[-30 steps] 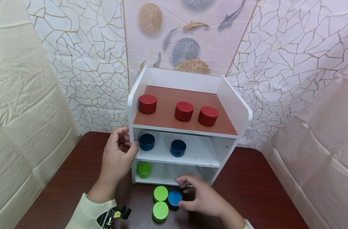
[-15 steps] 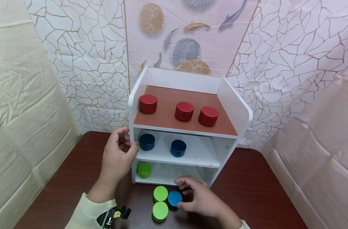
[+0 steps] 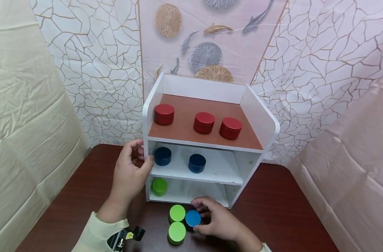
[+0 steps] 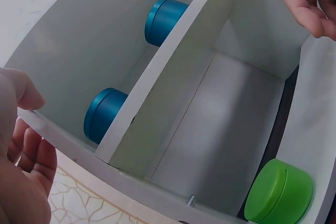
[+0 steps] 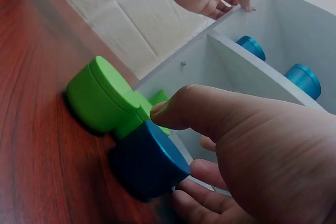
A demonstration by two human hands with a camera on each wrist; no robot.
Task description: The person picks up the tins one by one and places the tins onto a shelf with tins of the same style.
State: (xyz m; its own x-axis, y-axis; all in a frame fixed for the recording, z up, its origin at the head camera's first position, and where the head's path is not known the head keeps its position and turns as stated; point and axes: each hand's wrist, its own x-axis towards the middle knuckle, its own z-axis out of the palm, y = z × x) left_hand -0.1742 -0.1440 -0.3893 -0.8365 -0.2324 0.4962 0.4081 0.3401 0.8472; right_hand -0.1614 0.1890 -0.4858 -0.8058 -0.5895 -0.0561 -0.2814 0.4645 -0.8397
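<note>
A white shelf unit (image 3: 191, 179) stands on the table, and my left hand (image 3: 129, 171) grips its left side panel, thumb at the front edge and fingers on the outer face. My right hand (image 3: 221, 222) is at a blue round tin (image 3: 192, 218) on the table, with thumb and fingers spread around its right side. In the right wrist view the thumb is above the rim of that blue tin (image 5: 149, 161) and the fingertips are close to its side; firm contact cannot be made out. Two green round tins (image 3: 177, 214) stand beside it on the left.
Several red tins (image 3: 204, 123) stand on the brown top shelf. Two blue tins (image 3: 162, 156) are on the middle shelf, and one green tin (image 3: 159, 187) is at the left of the bottom shelf. Patterned cloth hangs behind the dark wooden table (image 3: 292, 210).
My right hand has moved slightly left and down, closer around the blue tin. The left hand keeps its grip on the shelf unit. The tins have stayed in place.
</note>
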